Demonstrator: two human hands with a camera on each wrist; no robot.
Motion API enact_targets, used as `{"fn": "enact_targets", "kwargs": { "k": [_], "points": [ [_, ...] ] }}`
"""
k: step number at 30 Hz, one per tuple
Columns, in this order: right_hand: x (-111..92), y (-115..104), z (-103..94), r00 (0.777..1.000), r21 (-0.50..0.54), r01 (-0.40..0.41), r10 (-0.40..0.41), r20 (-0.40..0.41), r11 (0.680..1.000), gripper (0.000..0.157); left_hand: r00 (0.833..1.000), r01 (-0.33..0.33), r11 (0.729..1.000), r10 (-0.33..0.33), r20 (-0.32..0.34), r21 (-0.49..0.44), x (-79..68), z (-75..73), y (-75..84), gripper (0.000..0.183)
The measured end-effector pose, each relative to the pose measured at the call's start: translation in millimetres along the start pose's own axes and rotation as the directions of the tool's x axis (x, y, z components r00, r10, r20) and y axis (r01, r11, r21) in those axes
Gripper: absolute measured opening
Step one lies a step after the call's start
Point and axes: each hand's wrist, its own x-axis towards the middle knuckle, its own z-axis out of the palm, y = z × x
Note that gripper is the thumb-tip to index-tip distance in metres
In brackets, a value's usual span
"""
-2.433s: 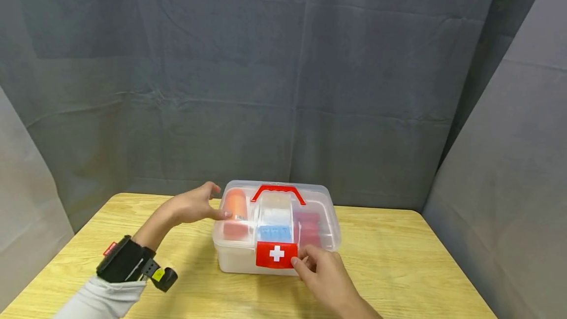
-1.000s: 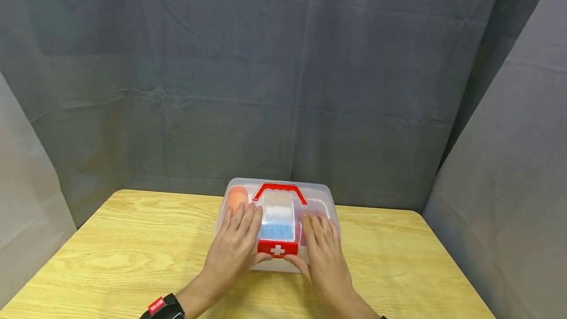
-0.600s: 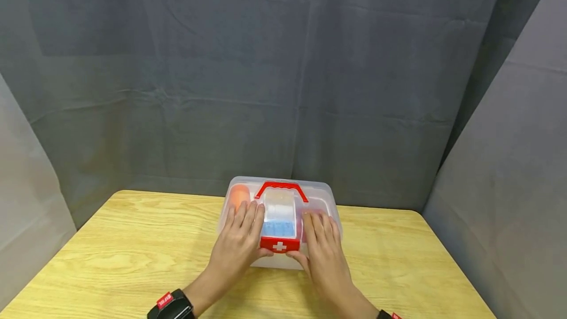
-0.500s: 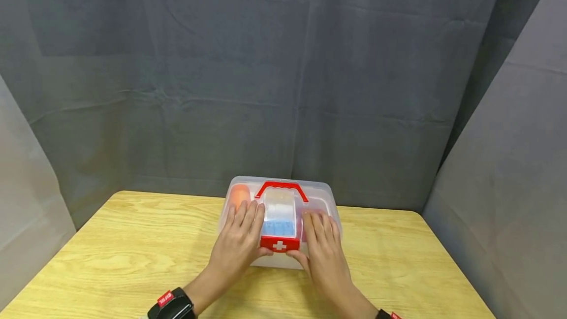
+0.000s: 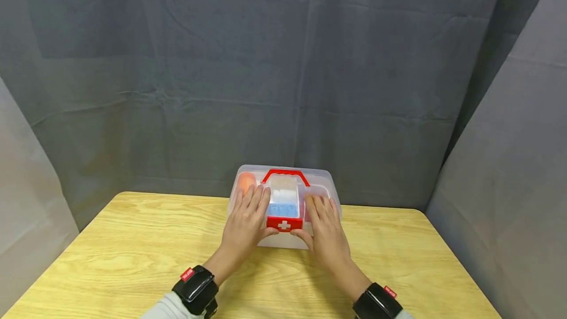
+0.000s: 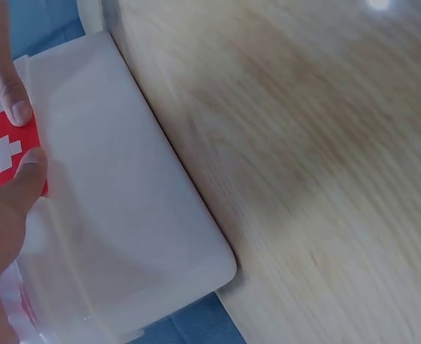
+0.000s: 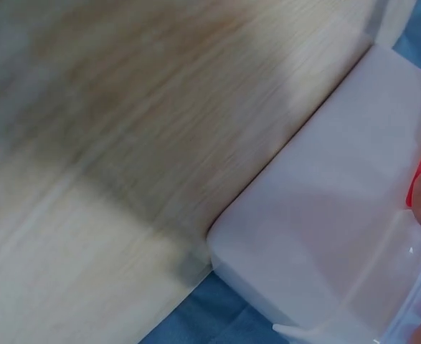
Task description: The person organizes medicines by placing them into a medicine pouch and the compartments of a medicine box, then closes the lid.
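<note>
A translucent plastic first-aid box (image 5: 283,241) stands at the far edge of the table, its lid down. My left hand (image 5: 243,225) lies over the lid's left part with fingers outstretched. On the lid's right part rests my right hand (image 5: 328,235), its fingers likewise extended. Both thumbs press on the red latch (image 5: 284,224) with the white cross, one at each end, as the left wrist view shows closely. A red carry handle (image 5: 285,172) lies on top. Through the lid show an orange item (image 5: 246,181) and a blue-and-white pack (image 5: 283,209); a pinkish item is partly hidden by my right hand.
The wooden table (image 5: 146,240) extends to both sides and in front of the box. A dark grey curtain (image 5: 221,87) hangs right behind it. Pale side panels (image 5: 514,171) flank the table.
From pinching the latch's right end, my right hand went flat onto the lid; my left hand joined it. The latch tipped down, and the box then slid away toward the back edge.
</note>
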Motion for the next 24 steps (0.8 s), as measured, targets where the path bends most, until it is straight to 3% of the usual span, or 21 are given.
{"fn": "enact_targets", "kwargs": {
  "k": [8,15,20,23,24],
  "points": [
    [10,8,11.6,0.999,-0.07,-0.031,0.034,0.036,0.997,0.089,0.997,0.058,0.998,-0.056,0.051,-0.028,10.6,13.7,-4.8,0.104],
    [11,2,11.2,0.991,-0.167,-0.07,0.087,0.099,0.983,0.094,0.987,0.09,0.996,-0.088,0.136,-0.011,10.1,9.0,-3.7,0.106],
    [1,5,5.4,0.977,-0.234,-0.132,0.167,0.136,0.963,0.098,0.958,0.201,0.977,-0.18,0.222,-0.073,5.7,-3.8,-7.5,0.112],
    [-9,10,-1.7,0.963,-0.213,-0.181,0.218,0.161,0.96,0.097,0.93,0.308,0.943,-0.27,0.249,-0.128,-4.3,-13.5,-17.5,0.118],
    [-13,13,-4.6,0.957,-0.193,-0.2,0.233,0.17,0.961,0.095,0.913,0.351,0.925,-0.303,0.274,-0.146,-9.1,-17.2,-21.6,0.119]
  ]
}}
